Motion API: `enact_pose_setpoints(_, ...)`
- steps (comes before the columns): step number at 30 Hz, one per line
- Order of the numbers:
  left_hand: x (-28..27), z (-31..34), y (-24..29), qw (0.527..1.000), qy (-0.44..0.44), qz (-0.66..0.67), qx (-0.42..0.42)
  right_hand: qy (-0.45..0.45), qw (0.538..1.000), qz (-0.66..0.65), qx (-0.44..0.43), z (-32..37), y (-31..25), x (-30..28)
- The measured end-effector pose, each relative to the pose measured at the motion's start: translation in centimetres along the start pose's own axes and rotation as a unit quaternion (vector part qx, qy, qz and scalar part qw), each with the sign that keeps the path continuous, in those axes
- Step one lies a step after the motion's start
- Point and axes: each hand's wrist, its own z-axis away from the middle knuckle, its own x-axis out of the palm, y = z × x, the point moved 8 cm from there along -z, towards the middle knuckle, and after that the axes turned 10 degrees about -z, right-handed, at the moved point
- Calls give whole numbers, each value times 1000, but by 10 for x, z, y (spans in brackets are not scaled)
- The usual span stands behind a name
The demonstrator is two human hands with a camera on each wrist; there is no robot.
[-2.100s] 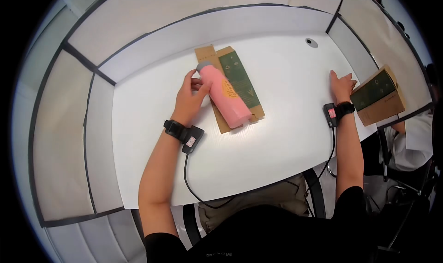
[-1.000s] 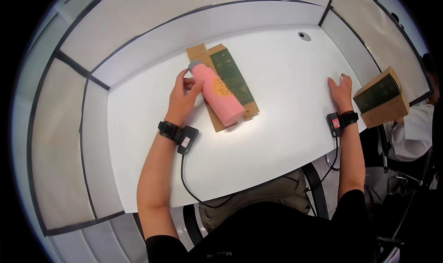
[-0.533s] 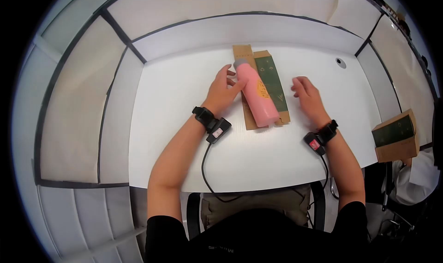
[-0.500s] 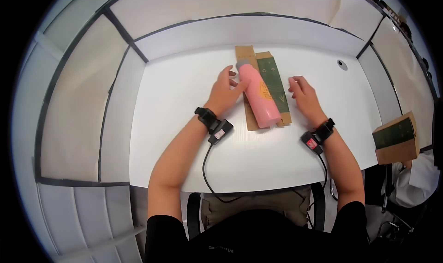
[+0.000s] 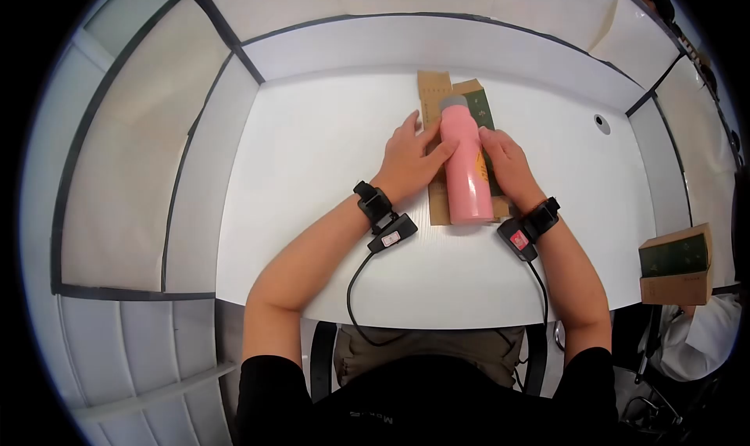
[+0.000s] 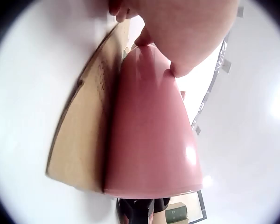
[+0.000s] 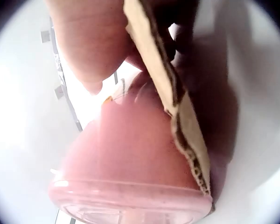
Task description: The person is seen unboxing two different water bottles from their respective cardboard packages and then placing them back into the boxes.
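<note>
Near the front edge of the tabletop both wrists rest. The left hand lies with straight fingers spread on the flattened carton, its thumb pressing the left side of the pink bottle. The right hand, fingers nearly straight, presses the carton's lifted right edge against the bottle. The bottle lies on the carton mid-table, its grey cap towards the far edge.
</note>
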Motion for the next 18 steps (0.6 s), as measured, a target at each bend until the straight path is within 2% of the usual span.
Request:
enact_pose_setpoints(2,1,2,5,999,-36,21,-20,-32,999,-6,-2,2,-1,1)
enact_pose_setpoints(5,-3,3,24,986,-8,149,71,-62,997,-42,22,20,-31,11)
enact_pose_setpoints(6,0,4,27,977,-18,199,78,-73,992,-88,50,19,-27,12)
enact_pose_setpoints(8,7,9,35,949,-37,299,93,-82,991,-98,44,21,-27,11)
enact_pose_setpoints(11,12,14,41,929,-136,340,58,-75,994,-77,28,18,-16,4)
enact_pose_setpoints(12,11,14,43,924,-133,354,59,-94,989,-106,35,21,-26,6)
enact_pose_setpoints(15,-4,15,44,963,-42,235,129,-128,959,-247,52,26,-26,14)
enact_pose_setpoints(18,-10,19,26,916,69,394,-9,-165,929,-329,42,30,-28,25)
